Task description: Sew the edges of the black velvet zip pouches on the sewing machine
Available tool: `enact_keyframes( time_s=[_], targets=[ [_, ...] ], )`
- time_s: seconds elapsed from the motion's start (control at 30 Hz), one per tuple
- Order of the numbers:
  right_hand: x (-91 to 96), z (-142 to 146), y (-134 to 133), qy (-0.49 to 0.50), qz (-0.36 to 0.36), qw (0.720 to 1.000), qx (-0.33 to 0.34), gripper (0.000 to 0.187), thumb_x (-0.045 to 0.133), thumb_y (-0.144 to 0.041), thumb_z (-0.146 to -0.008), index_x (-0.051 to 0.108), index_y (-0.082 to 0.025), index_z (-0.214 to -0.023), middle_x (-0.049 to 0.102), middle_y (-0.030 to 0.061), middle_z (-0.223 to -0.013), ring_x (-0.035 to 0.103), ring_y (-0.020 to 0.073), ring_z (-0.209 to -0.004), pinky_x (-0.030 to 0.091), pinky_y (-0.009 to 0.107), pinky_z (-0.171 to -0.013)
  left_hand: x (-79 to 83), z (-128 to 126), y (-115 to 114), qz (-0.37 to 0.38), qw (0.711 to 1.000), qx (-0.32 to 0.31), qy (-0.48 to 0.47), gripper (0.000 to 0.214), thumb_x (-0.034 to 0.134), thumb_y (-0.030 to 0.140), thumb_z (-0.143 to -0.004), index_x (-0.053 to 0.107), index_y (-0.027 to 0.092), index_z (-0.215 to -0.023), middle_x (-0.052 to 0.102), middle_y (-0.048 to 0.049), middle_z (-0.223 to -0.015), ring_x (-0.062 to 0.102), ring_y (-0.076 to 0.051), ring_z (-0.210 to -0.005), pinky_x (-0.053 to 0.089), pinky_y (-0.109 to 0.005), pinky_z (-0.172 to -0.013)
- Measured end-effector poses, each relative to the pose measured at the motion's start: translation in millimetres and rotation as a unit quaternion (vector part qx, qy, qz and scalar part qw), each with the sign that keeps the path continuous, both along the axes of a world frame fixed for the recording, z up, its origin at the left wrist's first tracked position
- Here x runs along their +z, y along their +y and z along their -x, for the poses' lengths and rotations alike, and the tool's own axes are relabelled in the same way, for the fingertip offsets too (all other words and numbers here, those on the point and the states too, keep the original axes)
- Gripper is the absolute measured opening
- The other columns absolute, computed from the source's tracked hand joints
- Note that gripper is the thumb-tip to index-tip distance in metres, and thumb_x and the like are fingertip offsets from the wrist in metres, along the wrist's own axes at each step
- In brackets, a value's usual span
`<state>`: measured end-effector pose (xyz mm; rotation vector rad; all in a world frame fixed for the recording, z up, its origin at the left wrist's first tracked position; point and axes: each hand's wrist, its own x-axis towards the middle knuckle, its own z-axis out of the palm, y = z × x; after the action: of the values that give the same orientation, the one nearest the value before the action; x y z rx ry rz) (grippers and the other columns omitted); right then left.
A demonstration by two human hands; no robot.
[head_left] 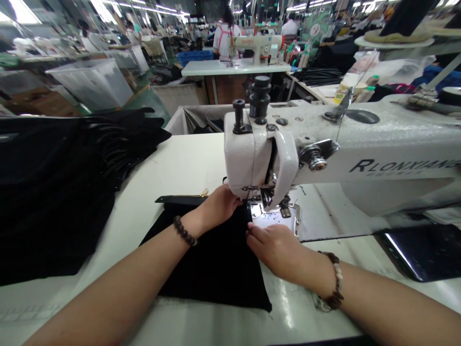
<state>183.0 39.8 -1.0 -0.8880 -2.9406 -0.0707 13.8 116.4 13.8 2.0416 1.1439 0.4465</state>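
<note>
A piece of black fabric [216, 262] lies flat on the white sewing table [180, 163], its right edge by the needle of a white sewing machine [324, 149]. My left hand [218, 206] rests on the fabric's far edge just left of the presser foot [284, 209], fingers curled onto the cloth. My right hand [273, 245] pinches the fabric's right edge in front of the lit needle plate [273, 218]. Both wrists wear bead bracelets.
A big heap of black fabric pieces [65, 182] covers the table's left side. A dark phone or tablet [421, 250] lies at the right. Behind stand another sewing machine [257, 48], a person at it, and clear bins [93, 84].
</note>
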Motion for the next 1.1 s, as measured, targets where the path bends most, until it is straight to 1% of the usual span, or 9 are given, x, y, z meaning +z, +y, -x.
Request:
enact_keyframes(
  time_s=[0.1,0.17,0.23,0.3,0.4,0.5,0.63,0.87,1.1],
  targets=[
    [-1.0,-1,-2,0.016,-0.025,1.000,0.003,0.019,0.039,-0.009,-0.083,0.057,-0.012,-0.087,0.063,0.0138,-0.096,0.054,0.0145,-0.052,0.032,0.028,-0.043,-2.4,2,-19,-0.139,0.984,-0.018,0.112,0.028,0.042,0.000,-0.077,0.059,0.009,-0.097,0.057,-0.0141,-0.111,0.047,-0.028,-0.112,0.036,-0.045,-0.097],
    [-0.7,-2,-4,0.038,-0.041,0.998,0.009,0.019,0.039,-0.010,-0.084,0.058,-0.012,-0.085,0.064,0.0140,-0.095,0.054,0.0154,-0.052,0.033,0.028,-0.042,-8.7,6,-35,-0.253,0.947,-0.062,0.186,0.028,0.039,0.000,-0.079,0.059,0.007,-0.098,0.059,-0.0149,-0.106,0.052,-0.026,-0.105,0.042,-0.042,-0.092],
    [0.0,-3,-7,0.058,-0.053,0.997,0.014,0.021,0.037,-0.011,-0.085,0.058,-0.012,-0.083,0.065,0.0141,-0.091,0.055,0.0159,-0.051,0.033,0.029,-0.042,-17.5,10,-49,-0.323,0.921,-0.097,0.196,0.028,0.039,0.000,-0.080,0.058,0.004,-0.101,0.061,-0.0152,-0.105,0.055,-0.024,-0.102,0.045,-0.038,-0.090],
    [0.7,-3,-8,0.069,-0.057,0.996,0.016,0.023,0.035,-0.010,-0.086,0.058,-0.011,-0.083,0.065,0.0148,-0.091,0.055,0.0158,-0.052,0.034,0.029,-0.042,-25.9,13,-57,-0.354,0.913,-0.102,0.172,0.030,0.039,0.001,-0.080,0.056,0.002,-0.105,0.060,-0.0152,-0.108,0.055,-0.023,-0.103,0.047,-0.036,-0.090],
    [0.9,-3,-9,0.071,-0.042,0.997,0.011,0.024,0.033,-0.010,-0.086,0.057,-0.011,-0.082,0.065,0.0147,-0.090,0.056,0.0155,-0.053,0.035,0.028,-0.044,-33.2,16,-60,-0.364,0.912,-0.101,0.159,0.030,0.038,0.002,-0.081,0.056,0.002,-0.105,0.060,-0.0149,-0.109,0.054,-0.024,-0.105,0.047,-0.037,-0.090],
    [0.1,-2,-7,0.064,-0.022,0.998,-0.003,0.022,0.035,-0.010,-0.086,0.057,-0.012,-0.084,0.064,0.0135,-0.091,0.057,0.0156,-0.057,0.036,0.028,-0.045,-34.6,16,-54,-0.367,0.911,-0.108,0.156,0.028,0.039,0.003,-0.081,0.056,0.002,-0.104,0.061,-0.0155,-0.107,0.055,-0.024,-0.105,0.048,-0.037,-0.090],
    [0.3,-1,-1,0.040,0.001,0.999,-0.035,0.018,0.039,-0.012,-0.087,0.057,-0.012,-0.085,0.064,0.0102,-0.088,0.057,0.0152,-0.056,0.035,0.027,-0.045,-32.6,14,-44,-0.359,0.915,-0.100,0.155,0.026,0.041,0.003,-0.082,0.057,0.003,-0.103,0.061,-0.0150,-0.106,0.055,-0.022,-0.104,0.046,-0.036,-0.092],
    [4.1,1,11,0.001,0.009,0.997,-0.080,0.012,0.045,-0.012,-0.084,0.057,-0.015,-0.086,0.065,0.0066,-0.090,0.056,0.0148,-0.055,0.030,0.026,-0.042,-26.7,12,-32,-0.291,0.937,-0.095,0.170,0.021,0.048,0.004,-0.082,0.060,0.007,-0.099,0.062,-0.0116,-0.106,0.055,-0.020,-0.102,0.042,-0.033,-0.095],
    [10.1,4,17,-0.004,0.046,0.993,-0.105,0.018,0.044,-0.009,-0.083,0.059,-0.015,-0.093,0.063,0.0076,-0.100,0.059,0.0152,-0.065,0.035,0.026,-0.047,-26.2,11,-22,-0.292,0.929,-0.096,0.207,0.021,0.048,0.007,-0.084,0.060,0.009,-0.100,0.062,-0.0090,-0.105,0.056,-0.018,-0.100,0.042,-0.028,-0.094]
  ],
)
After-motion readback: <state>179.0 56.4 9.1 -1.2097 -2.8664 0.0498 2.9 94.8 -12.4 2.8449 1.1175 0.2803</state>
